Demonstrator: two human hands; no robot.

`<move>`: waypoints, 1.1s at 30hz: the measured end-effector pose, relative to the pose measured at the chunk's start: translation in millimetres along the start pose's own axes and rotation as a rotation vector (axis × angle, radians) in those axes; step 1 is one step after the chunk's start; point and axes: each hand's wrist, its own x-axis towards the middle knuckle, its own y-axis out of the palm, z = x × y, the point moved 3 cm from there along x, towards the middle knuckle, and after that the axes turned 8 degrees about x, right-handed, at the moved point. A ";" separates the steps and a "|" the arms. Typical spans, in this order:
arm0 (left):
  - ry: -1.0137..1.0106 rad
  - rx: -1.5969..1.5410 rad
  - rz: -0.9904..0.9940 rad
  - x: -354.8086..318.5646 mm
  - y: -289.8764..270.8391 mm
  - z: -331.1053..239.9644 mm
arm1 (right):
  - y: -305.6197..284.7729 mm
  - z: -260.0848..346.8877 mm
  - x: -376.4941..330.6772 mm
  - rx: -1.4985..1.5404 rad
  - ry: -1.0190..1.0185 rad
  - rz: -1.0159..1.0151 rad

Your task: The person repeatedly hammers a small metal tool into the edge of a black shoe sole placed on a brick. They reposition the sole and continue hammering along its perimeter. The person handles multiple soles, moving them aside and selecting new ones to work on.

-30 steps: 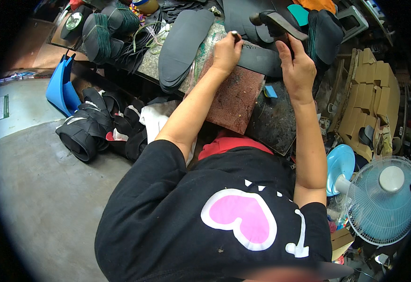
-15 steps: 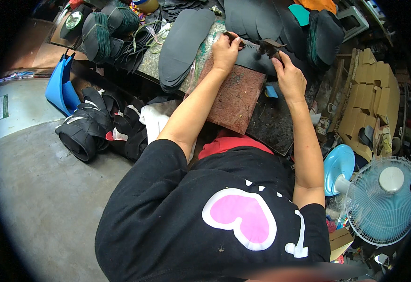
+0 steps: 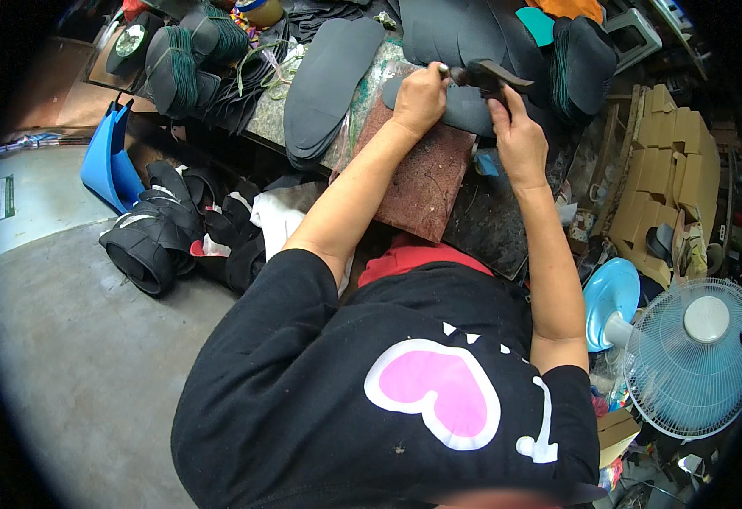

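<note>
Left hand (image 3: 419, 95) is closed on a small metal tool, pressed onto the dark sole (image 3: 464, 106) lying crosswise on the counter (image 3: 426, 182); right hand (image 3: 515, 127), just beside, grips a dark hammer (image 3: 494, 76) above it

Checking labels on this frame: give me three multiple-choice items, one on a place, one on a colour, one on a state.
1. Where is the fan?
A. right of the person
B. on the bench
C. far left

2. What colour is the dustpan on the left?
A. red
B. blue
C. yellow

3. How is the left hand?
A. flat and open
B. off the bench
C. closed on a small tool

Key: 1 A, it stands at the lower right by the right arm. 2 B, its plastic is plainly blue. 3 C, the fingers are curled around a tool over the dark sole.
</note>
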 end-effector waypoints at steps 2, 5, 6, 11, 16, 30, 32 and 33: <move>-0.199 -0.105 0.000 -2.4 0.9 7.5 | 2.0 -17.3 -1.4 -0.073 -0.029 -0.027; -0.519 -0.688 -0.057 -5.2 6.4 19.5 | 4.8 -33.4 -3.3 -0.118 -0.020 -0.022; -0.548 -0.811 -0.085 -6.1 8.3 20.4 | 4.0 -33.4 -2.6 -0.114 -0.041 -0.036; -0.394 -0.499 0.059 -5.9 8.7 18.3 | -12.4 -4.7 3.3 -0.057 -0.079 -0.088; -0.160 -0.224 0.043 -2.5 0.6 7.1 | -38.8 30.3 -0.2 0.210 -0.409 -0.222; -0.600 -0.846 -0.008 -2.5 13.1 18.8 | 11.4 -32.2 -1.2 -0.198 -0.075 0.025; -0.532 -0.971 -0.134 -5.0 8.4 18.0 | 14.9 -35.8 -3.4 -0.193 -0.066 0.032; -0.496 -0.957 -0.214 -7.1 4.9 17.5 | 15.8 -37.6 -4.0 -0.196 -0.063 0.033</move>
